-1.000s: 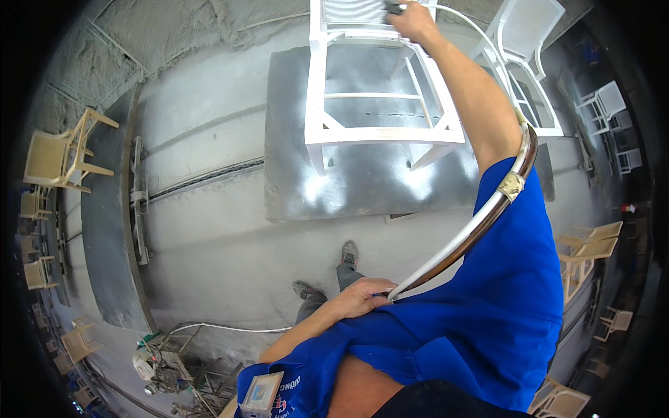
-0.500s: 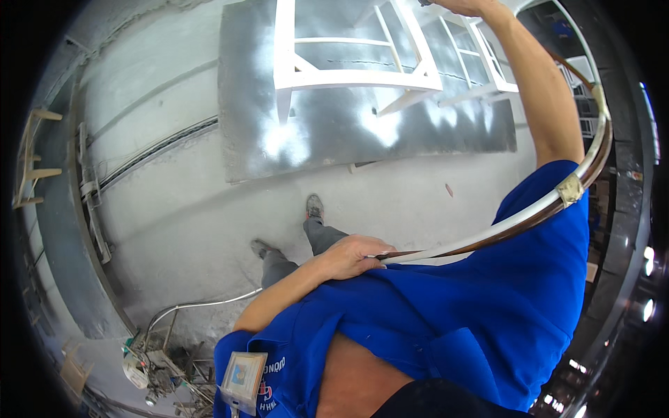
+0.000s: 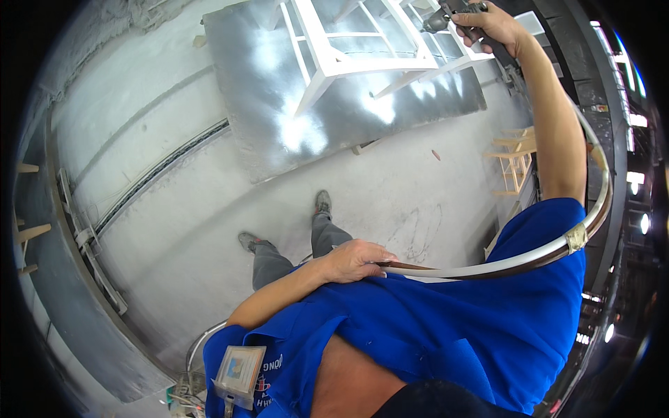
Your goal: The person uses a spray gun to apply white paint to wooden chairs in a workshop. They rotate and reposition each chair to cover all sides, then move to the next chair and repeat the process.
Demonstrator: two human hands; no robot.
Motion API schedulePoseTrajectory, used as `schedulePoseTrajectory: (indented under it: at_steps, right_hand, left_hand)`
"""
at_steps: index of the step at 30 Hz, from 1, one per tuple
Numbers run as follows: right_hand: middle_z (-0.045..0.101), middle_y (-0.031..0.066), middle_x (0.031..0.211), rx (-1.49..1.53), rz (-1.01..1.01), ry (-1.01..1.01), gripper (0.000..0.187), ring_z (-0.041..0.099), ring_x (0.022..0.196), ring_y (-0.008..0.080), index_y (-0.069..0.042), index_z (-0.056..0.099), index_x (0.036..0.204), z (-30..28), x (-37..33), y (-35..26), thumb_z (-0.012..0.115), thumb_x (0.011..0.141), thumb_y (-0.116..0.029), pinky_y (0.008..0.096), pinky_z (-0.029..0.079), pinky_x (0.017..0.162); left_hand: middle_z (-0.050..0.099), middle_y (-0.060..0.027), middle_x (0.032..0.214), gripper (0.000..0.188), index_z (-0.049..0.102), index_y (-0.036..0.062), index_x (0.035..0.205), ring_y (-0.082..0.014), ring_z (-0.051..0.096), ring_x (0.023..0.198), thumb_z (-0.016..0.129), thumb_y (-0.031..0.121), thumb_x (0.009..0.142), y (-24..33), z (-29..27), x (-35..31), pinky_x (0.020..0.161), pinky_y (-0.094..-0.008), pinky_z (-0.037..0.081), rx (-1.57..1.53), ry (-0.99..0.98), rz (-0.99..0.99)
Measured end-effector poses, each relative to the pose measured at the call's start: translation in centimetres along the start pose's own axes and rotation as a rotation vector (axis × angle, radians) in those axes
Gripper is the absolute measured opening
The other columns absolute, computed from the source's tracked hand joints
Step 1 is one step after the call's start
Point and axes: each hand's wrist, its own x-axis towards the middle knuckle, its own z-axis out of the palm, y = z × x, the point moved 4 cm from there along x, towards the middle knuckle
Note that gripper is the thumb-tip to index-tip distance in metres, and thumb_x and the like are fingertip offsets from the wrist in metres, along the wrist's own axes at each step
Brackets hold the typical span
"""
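My right hand (image 3: 498,26), arm stretched out to the upper right, is wrapped round a dark spray gun (image 3: 439,21). The gun points left, towards white-painted chair frames (image 3: 380,66) standing on a dark board (image 3: 254,118). Patches of white overspray mark the board around their legs. A white hose (image 3: 512,267) paired with a brown hose (image 3: 481,276), bound by a piece of tape (image 3: 576,237), curves past my right shoulder and down across my waist. At the waist my left hand (image 3: 355,262) is closed round the hoses.
Bare wooden stools (image 3: 514,157) stand at the right beyond my arm. On the left runs a long grey panel (image 3: 77,327) with wooden legs (image 3: 35,233) showing beside it. Some cluttered equipment (image 3: 187,391) sits at the lower left. A dark rail (image 3: 164,174) crosses the pale floor.
The view has turned, and the chair frames and board sit tilted. My right hand has come lower into view, showing the spray gun. My left hand keeps its hold on the hoses.
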Motion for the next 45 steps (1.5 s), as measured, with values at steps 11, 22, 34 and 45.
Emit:
schedulePoseTrajectory:
  at_steps: [11,22,34,45]
  right_hand:
    - [0.073,0.0098,0.082,-0.199,0.087,0.316,0.042,0.071,0.064,0.0148,-0.005,0.072,0.121,5.1,0.7,4.7,0.075,0.086,-0.029,0.0300,0.053,0.049]
    - [0.069,0.0025,0.078,0.562,0.030,0.283,0.021,0.066,0.064,0.0095,-0.005,0.068,0.106,10.1,16.1,10.0,0.074,0.093,-0.020,0.0261,0.045,0.043]
    - [0.076,0.0130,0.086,-0.608,-0.623,0.457,0.040,0.071,0.070,0.0207,-0.015,0.073,0.125,7.1,28.1,8.0,0.073,0.086,-0.026,0.0360,0.059,0.061]
    - [0.070,0.0076,0.076,-0.617,-0.360,0.122,0.051,0.064,0.064,0.0149,-0.009,0.069,0.136,5.0,13.9,-4.5,0.073,0.092,-0.033,0.0341,0.054,0.069]
  left_hand:
    - [0.075,-0.0164,0.114,0.041,0.070,0.0026,0.126,-0.0330,0.073,0.100,0.076,0.005,0.085,4.0,-5.7,-6.8,0.089,-0.0388,0.058,0.024,0.075,-0.059]
    - [0.075,-0.0170,0.115,0.045,0.070,0.0017,0.128,-0.0338,0.072,0.101,0.078,0.002,0.083,2.6,-11.1,-3.6,0.089,-0.0379,0.058,0.141,0.221,-0.349]
    - [0.075,-0.0161,0.111,0.043,0.071,0.0041,0.127,-0.0361,0.072,0.099,0.077,0.003,0.084,-1.1,-11.4,2.6,0.084,-0.0402,0.058,0.091,0.163,-0.318]
    - [0.076,-0.0117,0.104,0.036,0.073,0.0095,0.123,-0.0330,0.072,0.094,0.075,0.009,0.087,0.2,-11.1,1.3,0.081,-0.0416,0.057,0.146,0.267,-0.041]
